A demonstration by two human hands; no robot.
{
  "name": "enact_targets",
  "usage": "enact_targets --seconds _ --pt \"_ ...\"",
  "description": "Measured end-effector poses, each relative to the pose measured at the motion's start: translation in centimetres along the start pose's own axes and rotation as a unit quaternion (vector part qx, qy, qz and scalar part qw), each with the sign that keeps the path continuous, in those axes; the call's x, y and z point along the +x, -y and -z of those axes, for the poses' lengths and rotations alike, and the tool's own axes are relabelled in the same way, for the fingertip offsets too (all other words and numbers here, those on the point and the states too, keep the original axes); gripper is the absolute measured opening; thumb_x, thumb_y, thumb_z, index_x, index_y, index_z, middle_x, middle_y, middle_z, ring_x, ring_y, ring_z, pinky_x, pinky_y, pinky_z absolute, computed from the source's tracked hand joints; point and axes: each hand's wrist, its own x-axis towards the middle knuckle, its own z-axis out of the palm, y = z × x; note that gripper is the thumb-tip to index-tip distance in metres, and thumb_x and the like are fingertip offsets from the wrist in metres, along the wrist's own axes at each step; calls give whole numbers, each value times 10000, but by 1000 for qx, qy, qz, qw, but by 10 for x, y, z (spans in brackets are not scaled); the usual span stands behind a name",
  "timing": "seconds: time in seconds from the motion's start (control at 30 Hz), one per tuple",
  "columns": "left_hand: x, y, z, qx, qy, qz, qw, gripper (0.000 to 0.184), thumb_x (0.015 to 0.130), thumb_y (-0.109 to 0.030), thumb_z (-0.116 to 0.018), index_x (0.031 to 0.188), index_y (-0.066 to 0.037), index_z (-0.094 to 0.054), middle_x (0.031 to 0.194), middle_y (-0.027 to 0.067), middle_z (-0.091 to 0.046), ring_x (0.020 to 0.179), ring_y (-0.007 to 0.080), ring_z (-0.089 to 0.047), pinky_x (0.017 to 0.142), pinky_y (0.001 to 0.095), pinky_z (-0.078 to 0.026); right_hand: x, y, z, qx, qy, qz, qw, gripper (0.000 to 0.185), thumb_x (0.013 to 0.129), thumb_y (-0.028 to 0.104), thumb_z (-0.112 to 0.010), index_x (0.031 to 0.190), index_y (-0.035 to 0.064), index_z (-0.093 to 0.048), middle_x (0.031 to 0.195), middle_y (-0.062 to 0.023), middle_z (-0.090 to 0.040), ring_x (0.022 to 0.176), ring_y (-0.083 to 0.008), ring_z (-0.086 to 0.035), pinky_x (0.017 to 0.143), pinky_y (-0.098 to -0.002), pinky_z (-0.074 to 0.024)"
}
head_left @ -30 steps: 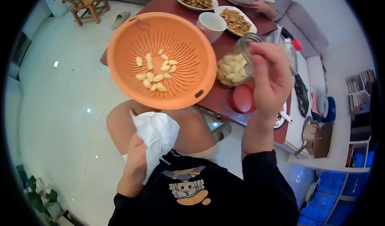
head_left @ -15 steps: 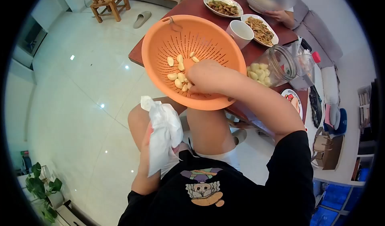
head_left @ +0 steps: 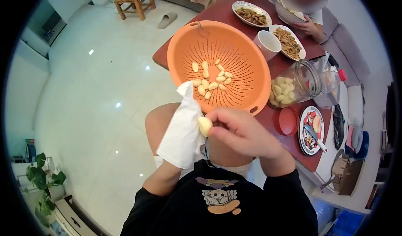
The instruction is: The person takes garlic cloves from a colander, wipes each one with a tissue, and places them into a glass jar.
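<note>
My right hand [head_left: 243, 131] pinches a peeled garlic clove [head_left: 204, 126] between thumb and fingers, against the side of a white paper towel [head_left: 180, 131]. The towel drapes over my left hand [head_left: 168, 173], which holds it from beneath; its fingers are hidden and only the wrist side shows. Just beyond both hands, an orange colander [head_left: 247, 60] rests at the table's edge, above my lap. Several peeled garlic cloves [head_left: 213, 85] lie scattered in its bottom. To its right, a glass jar [head_left: 299, 79] lies tilted on its side, part filled with peeled cloves.
On the red-brown table [head_left: 209, 12] are two plates of food, a white cup [head_left: 268, 43], a red bowl [head_left: 287, 121] and a patterned plate [head_left: 310, 146] with a knife [head_left: 315, 137]. Another person [head_left: 312, 26] sits across, holding a bowl. A wooden chair [head_left: 134, 1] stands at the back left.
My right hand has come out of the colander with a garlic clove and moved down to the paper towel. My left hand has raised the towel toward it. The view has shifted slightly.
</note>
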Motion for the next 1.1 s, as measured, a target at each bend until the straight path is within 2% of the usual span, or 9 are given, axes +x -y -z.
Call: enact_targets --seconds 0.03,0.13,0.3,0.4,0.5,0.6,0.7,0.9,1.1 --pt "-4 7 0 36 -18 -35 999 250 934 -239 -506 1074 -32 -501 844 28 -524 735 80 -520 617 213 -436 -1 4 -8 -15 -14 -23 1000 118 877 123 -536 926 17 -541 802 -109 -588 729 -225 -601 643 -301 -457" --pt "-6 40 16 194 45 -243 949 355 876 -147 -593 1168 29 -494 1001 38 -522 865 101 -502 763 224 -408 -8 -15 -23 -170 -86 89 978 126 854 135 -549 912 24 -535 785 -125 -581 718 -286 -591 611 -348 -453" --pt "-10 41 9 123 17 -217 968 186 811 -83 -661 954 28 -617 940 56 -563 847 122 -533 743 245 -424 -22 -18 -29 -239 -112 128 956 130 823 157 -582 860 42 -534 747 -109 -564 671 -298 -571 575 -377 -440" --pt "-11 35 -4 149 27 -220 964 187 832 -118 -642 953 24 -620 963 78 -577 862 131 -549 758 251 -440 -26 -24 -28 -199 -152 166 954 145 787 128 -636 843 42 -534 722 -94 -547 637 -273 -562 556 -360 -436" --pt "-9 45 -5 6 -17 -132 991 220 856 -172 -623 965 19 -615 971 104 -586 865 155 -569 764 276 -466 -30 -24 -29 -150 -194 158 957 184 739 91 -689 833 48 -537 715 -77 -535 610 -245 -549 536 -340 -428" --pt "-11 44 -4 5 -7 -117 993 291 888 -235 -580 1011 28 -588 954 111 -591 832 166 -583 738 296 -486 -29 -26 -33 -123 -233 193 945 216 712 81 -719 854 44 -560 729 -65 -543 600 -219 -543 528 -319 -428" --pt "-10 41 -1 94 53 -202 973 322 889 -252 -578 1047 28 -564 935 110 -596 816 172 -590 720 301 -494 -26 -24 -32 -90 -223 222 945 276 697 104 -739 919 41 -587 767 -65 -569 603 -212 -545 535 -310 -436" --pt "-13 41 -4 41 -3 -128 991 251 860 -202 -613 998 5 -577 896 98 -601 801 166 -588 690 274 -483 -26 -33 -31 -107 -222 249 937 342 679 104 -762 976 36 -607 826 -102 -610 670 -238 -578 592 -301 -463" --pt "-4 36 -4 404 -53 -288 866 225 854 -143 -615 995 28 -576 948 77 -600 854 159 -583 713 273 -471 -31 -35 -21 -156 -203 224 940 319 699 106 -739 983 35 -611 887 -118 -616 730 -266 -596 655 -321 -473"
